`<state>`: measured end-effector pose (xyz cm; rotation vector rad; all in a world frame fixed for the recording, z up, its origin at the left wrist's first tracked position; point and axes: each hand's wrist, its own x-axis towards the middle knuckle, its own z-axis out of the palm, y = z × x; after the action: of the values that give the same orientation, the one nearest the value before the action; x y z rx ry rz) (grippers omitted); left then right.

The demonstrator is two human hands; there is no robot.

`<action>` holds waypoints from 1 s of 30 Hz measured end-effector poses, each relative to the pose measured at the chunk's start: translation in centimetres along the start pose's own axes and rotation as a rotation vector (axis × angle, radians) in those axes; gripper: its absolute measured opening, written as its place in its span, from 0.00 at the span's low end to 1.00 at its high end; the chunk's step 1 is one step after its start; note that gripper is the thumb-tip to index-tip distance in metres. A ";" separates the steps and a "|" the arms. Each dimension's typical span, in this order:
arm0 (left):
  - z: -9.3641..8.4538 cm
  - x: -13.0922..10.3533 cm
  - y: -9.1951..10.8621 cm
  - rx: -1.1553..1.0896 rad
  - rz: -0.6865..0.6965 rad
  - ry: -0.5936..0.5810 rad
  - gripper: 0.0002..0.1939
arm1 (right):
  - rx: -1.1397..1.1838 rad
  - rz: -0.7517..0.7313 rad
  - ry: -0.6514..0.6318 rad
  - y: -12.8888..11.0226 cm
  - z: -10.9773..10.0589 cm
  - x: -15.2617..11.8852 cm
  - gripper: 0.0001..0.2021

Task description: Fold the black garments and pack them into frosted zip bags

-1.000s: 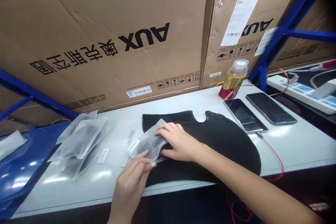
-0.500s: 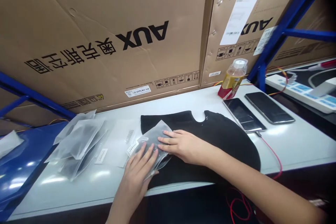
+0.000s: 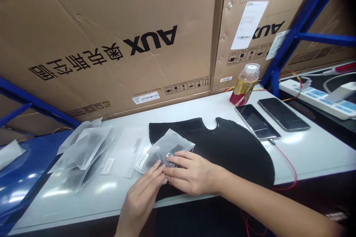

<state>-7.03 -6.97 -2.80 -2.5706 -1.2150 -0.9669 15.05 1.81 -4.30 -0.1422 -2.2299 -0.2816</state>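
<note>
A frosted plastic bag (image 3: pixel 160 148) with a small white label and dark print lies tilted over the left part of a black sheet with a rounded right end and a notch in its far edge (image 3: pixel 230 148). My left hand (image 3: pixel 141 196) closes on the bag's near edge, its fingers held together. My right hand (image 3: pixel 191 174) grips the same near edge from the right, with its fingers over the bag. The fingertips of both hands meet there; my thumbs are mostly hidden. Whatever the bag contains is hard to make out.
Several frosted bags (image 3: pixel 86 148) are piled on the left of the white table (image 3: pixel 63 203). Two phones (image 3: pixel 258 122) lie at right, one on a red cable (image 3: pixel 289 166), near a drink bottle (image 3: pixel 244 85). Large cardboard boxes (image 3: pixel 111 7) and blue rack posts (image 3: pixel 303 18) stand behind.
My right hand has slid down from the bag's upper face to its near edge, beside my left fingers. More of the bag's right corner shows, and the left fingers have drawn together.
</note>
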 end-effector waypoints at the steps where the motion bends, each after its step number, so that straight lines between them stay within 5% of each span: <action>1: -0.1 -0.2 0.1 -0.009 -0.007 -0.007 0.16 | -0.011 0.013 0.014 -0.1 0.1 0.1 0.05; 9: -0.2 0.0 1.4 0.159 0.008 0.116 0.19 | -0.050 -0.001 0.062 -0.4 -0.4 1.1 0.05; 17: -1.8 0.4 1.4 0.279 -0.008 0.211 0.24 | -0.120 0.004 0.065 2.3 -2.6 0.0 0.04; 26: -2.2 0.3 0.8 0.168 0.022 0.118 0.22 | -0.163 -0.043 -0.014 3.7 -3.9 -1.7 0.05; 30: -3.6 1.6 1.7 0.137 -0.020 -0.008 0.18 | -0.147 -0.024 -0.029 3.5 -4.0 -1.3 0.05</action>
<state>-6.78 -8.44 1.25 -2.4631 -1.2647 -0.8465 19.60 4.17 -2.36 -0.2004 -2.2399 -0.4596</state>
